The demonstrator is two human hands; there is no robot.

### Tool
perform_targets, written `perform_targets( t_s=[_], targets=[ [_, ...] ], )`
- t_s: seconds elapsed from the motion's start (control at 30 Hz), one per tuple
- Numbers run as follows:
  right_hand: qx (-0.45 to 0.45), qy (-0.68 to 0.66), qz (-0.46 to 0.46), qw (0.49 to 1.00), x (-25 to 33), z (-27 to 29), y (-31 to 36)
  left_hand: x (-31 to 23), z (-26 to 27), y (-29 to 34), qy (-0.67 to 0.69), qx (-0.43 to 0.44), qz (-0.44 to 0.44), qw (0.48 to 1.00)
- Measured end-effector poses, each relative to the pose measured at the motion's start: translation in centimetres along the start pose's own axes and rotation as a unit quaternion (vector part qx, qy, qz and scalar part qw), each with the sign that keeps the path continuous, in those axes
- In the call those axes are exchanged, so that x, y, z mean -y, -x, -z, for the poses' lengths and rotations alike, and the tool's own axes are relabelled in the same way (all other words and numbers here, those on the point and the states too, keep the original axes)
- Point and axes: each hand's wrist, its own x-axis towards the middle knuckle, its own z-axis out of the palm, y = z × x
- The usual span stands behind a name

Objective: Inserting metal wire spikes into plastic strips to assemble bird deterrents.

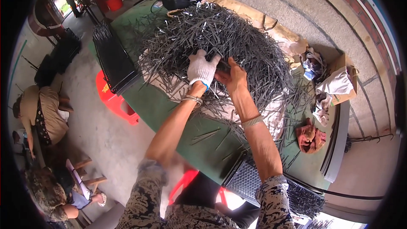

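Observation:
A big heap of thin dark metal rods lies on a green table. My left hand, in a white knit glove, reaches into the near side of the heap and closes on a bunch of rods. My bare right hand is right beside it, fingers curled around the same bunch of rods. Both wrists wear bracelets. Loose rods are scattered over a pale cloth under the heap.
A black perforated tray filled with upright rods sits at the table's left; another is near my lap. A red stool stands left of the table. Rags and a cardboard box lie right. Other people sit at lower left.

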Motion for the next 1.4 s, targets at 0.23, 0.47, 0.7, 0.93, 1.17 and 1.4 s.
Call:
perform_targets(
  t_s=[0.23,0.47,0.7,0.93,1.17,1.4],
  targets=[
    [-0.070,-0.035,0.009,0.997,-1.2,0.2,-0.1,-0.5,-0.8,0.3,-0.001,-0.027,-0.005,1.000],
    [-0.040,0.013,0.057,0.997,-0.8,2.2,1.3,-0.9,-0.7,2.5,0.003,-0.012,-0.011,1.000],
    [-0.037,-0.008,0.055,0.998,-0.4,-0.2,1.9,-1.0,-0.6,0.7,-0.009,-0.020,-0.010,1.000],
    [-0.034,-0.049,0.074,0.995,-1.9,1.1,1.6,0.4,-1.8,0.5,0.073,-0.038,-0.013,0.996],
    [-0.010,0.023,0.082,0.996,-1.1,1.9,2.2,0.6,-2.1,1.8,0.107,-0.061,-0.031,0.992],
    [0.049,0.070,0.045,0.995,0.6,1.3,-0.3,0.0,-2.2,1.4,0.083,-0.012,0.019,0.996]
  ],
)
